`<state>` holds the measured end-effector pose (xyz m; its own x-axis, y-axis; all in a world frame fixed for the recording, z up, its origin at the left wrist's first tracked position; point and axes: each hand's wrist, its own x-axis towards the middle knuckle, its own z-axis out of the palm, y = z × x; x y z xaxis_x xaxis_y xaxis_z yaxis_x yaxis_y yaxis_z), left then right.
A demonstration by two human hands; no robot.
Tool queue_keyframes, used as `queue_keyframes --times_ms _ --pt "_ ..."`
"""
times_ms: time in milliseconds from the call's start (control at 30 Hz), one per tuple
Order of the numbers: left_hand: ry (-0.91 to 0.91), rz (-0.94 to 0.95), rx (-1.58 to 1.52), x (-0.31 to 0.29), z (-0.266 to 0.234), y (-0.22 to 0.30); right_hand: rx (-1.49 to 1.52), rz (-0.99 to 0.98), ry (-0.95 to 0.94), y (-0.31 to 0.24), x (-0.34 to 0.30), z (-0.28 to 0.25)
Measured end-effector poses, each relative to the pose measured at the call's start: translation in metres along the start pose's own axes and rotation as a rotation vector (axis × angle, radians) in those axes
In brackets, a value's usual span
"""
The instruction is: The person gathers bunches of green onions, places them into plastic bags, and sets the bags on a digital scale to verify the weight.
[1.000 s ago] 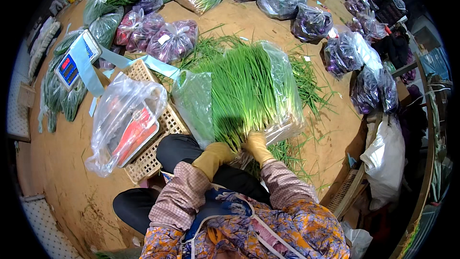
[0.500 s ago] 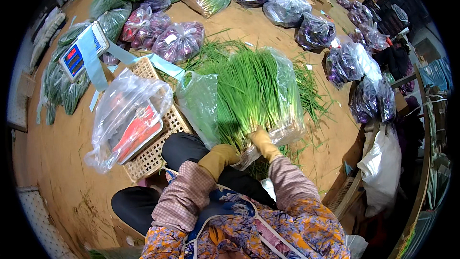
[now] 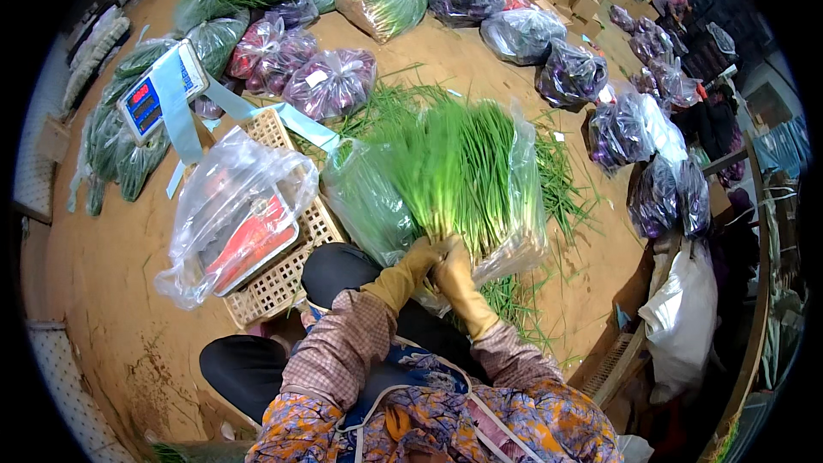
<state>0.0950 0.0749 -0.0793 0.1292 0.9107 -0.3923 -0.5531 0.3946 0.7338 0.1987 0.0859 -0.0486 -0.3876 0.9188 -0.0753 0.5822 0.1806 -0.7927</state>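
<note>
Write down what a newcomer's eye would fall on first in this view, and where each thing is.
First comes the bright fan of long-stalked greens in the centre, lying on clear plastic, with the gloved left hand and right hand at its pale lower ends. Next, an orange-red surface stands out on a tan lattice crate at left. Beyond, bags of purple produce line the far and right sides.

1. Scale (image 3: 140,118): red lit digits (image 3: 140,96) on blue panel, too blurry to read; blue lettering (image 3: 188,79) along white edge, ditto.
2. Purple-veg bag (image 3: 343,90): sm. white label (image 3: 316,78) on top, txt illegible.
</note>
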Motion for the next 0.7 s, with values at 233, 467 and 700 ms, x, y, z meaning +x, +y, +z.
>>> queue_keyframes --times_ms 233,467,700 --pt "0.193 -0.011 -0.036 -0.005 0.005 0.012 -0.352 -0.458 -0.014 0.002 0.003 -0.016" --pt "0.458 -0.029 0.311 0.006 -0.006 0.005 0.186 0.004 -0.027 -0.035 0.039 -0.082" --pt "0.357 0.117 0.336 0.011 -0.014 -0.013 0.019 0.163 -0.030 -0.052 0.099 -0.061"
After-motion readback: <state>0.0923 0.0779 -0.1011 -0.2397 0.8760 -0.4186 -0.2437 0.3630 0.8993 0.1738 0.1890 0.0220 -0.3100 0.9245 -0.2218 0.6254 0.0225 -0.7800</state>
